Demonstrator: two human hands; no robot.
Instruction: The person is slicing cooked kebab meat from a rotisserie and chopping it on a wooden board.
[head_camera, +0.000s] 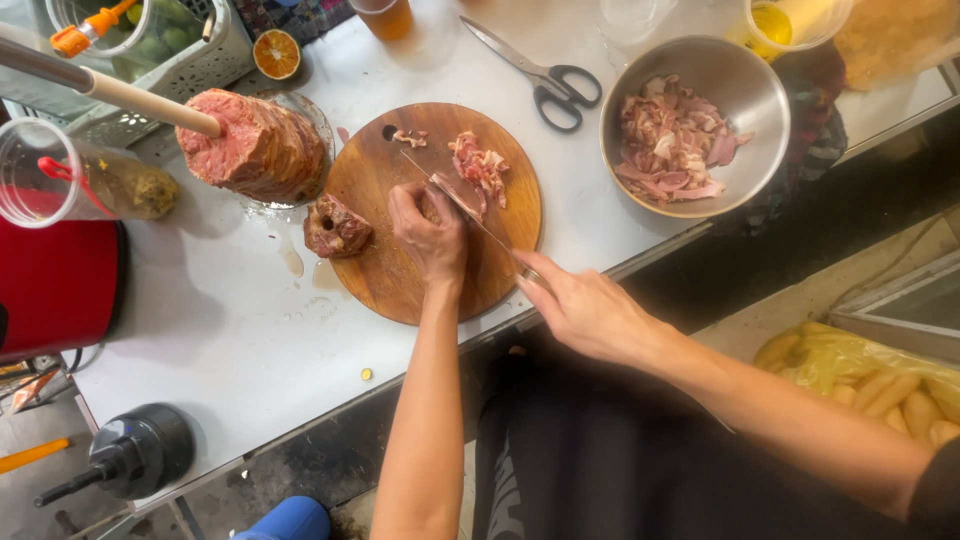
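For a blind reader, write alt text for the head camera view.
A person's left hand steadies a piece of meat on a round wooden cutting board while the right hand slices it with a knife. A steel bowl of sliced meat sits right; scissors lie behind.

- My left hand (430, 232) covers the meat piece (452, 196) it presses, so I can't see its full shape.
- The knife (470, 215) handle is buried in my right hand (585, 308).
- The top edge crops the amber drink glass (383, 16) and the yellow-filled cup (790, 22).
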